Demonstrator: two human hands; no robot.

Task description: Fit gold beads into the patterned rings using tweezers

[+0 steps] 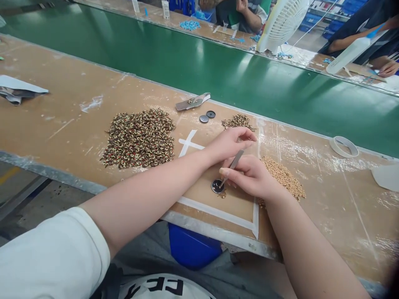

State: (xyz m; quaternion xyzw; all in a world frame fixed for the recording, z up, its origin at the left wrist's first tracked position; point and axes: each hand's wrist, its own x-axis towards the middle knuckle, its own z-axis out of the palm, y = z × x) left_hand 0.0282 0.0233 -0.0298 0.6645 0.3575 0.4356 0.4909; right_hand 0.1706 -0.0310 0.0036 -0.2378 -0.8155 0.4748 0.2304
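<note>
My right hand (247,176) grips a pair of metal tweezers (236,160). The tweezer tips point down into a small round black dish (216,189) with a pale rim, where tiny light bits show. Crossing above it, my left hand (227,145) hovers with its fingers curved and slightly apart, and no object shows in them. Just beyond that hand lies a small pile of brown-and-cream pieces (238,121). Beside my right hand spreads a heap of small tan pieces (285,176), partly covered by the hand.
A larger heap of dark-and-cream pieces (141,139) lies left. Two round black caps (204,119), a folded scrap (193,101) and a tape roll (344,147) rest on the table. Beyond run a green belt (149,54), a fan (283,25) and co-workers.
</note>
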